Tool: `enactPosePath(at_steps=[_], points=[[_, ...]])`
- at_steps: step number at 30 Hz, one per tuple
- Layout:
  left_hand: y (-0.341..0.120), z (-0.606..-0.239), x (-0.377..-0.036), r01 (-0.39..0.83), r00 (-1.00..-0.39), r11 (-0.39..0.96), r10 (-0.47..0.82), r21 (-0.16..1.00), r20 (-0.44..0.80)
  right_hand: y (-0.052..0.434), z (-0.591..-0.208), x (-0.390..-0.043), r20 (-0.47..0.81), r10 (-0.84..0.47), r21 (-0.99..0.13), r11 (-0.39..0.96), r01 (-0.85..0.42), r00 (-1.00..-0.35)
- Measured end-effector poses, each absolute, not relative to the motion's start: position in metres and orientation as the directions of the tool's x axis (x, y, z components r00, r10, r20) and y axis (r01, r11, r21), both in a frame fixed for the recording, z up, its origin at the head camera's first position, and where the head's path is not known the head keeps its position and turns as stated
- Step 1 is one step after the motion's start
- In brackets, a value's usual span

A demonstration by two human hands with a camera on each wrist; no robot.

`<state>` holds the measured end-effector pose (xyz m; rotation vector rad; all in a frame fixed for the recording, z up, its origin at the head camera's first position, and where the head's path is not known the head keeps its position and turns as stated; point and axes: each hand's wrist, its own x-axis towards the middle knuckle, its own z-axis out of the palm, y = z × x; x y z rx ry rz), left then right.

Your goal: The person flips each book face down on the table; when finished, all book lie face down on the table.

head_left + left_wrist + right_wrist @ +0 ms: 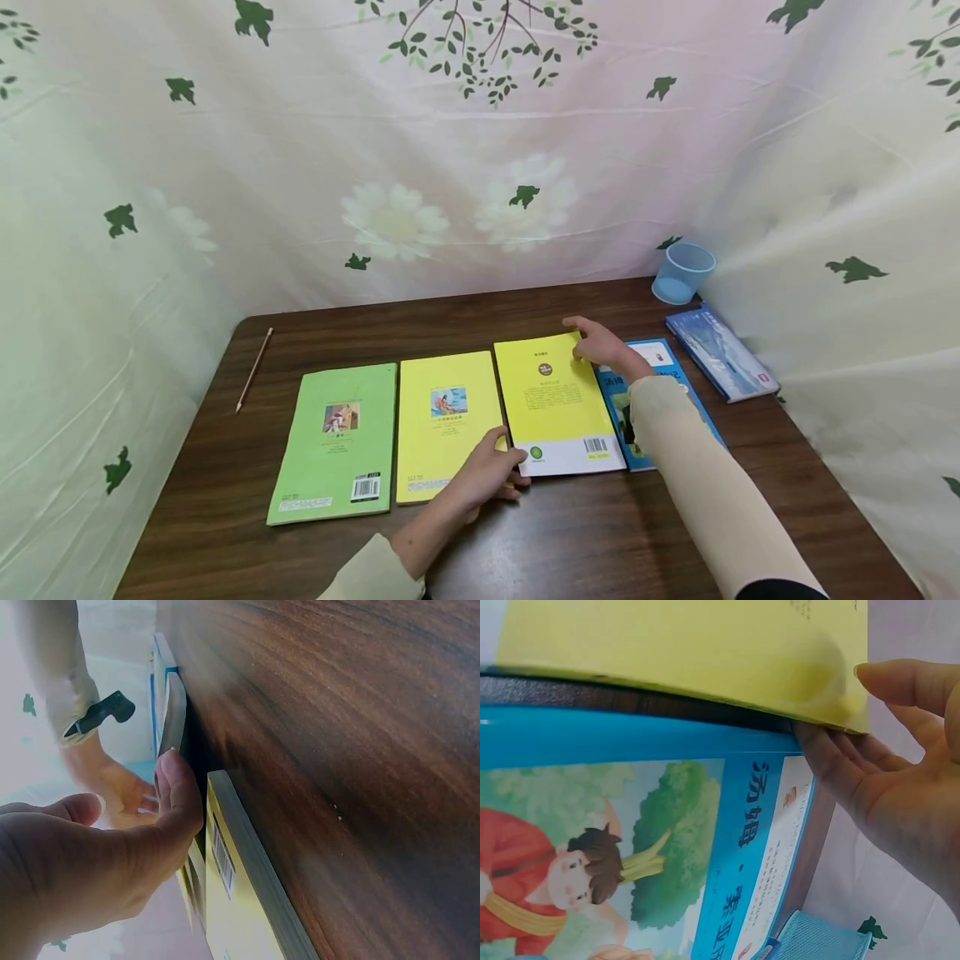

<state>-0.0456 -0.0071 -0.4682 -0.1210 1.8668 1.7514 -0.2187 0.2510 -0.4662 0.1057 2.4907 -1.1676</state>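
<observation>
A yellow book with a white lower band lies third from the left. At its upper right corner my right hand pinches it, thumb on the cover and fingers beneath, as the right wrist view shows. My left hand touches the same book's lower left corner with its fingers; the thumb stands apart from the cover. Left of it lies a second yellow book, partly behind that hand. The blue book with an illustrated cover is right beside the pinched book, partly hidden by my right forearm.
A green book lies at the left end of the row. Farther left is a thin pencil-like stick. At the back right stand a blue mesh cup and a blue-white book. Patterned curtains enclose the brown table.
</observation>
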Motion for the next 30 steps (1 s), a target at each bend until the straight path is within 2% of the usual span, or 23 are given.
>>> enactPosePath(at_steps=[17,30], points=[[-0.018,-0.454,-0.050,-0.471,-0.780,0.178,0.373,0.864,-0.502,0.239,-0.462,-0.229,-0.400,-0.036,-0.627,0.739,0.245,-0.916],[-0.023,-0.449,-0.055,-0.499,-0.759,0.139,0.407,0.855,-0.509,0.238,-0.461,-0.231,-0.429,-0.036,-0.642,0.715,0.277,-0.903]])
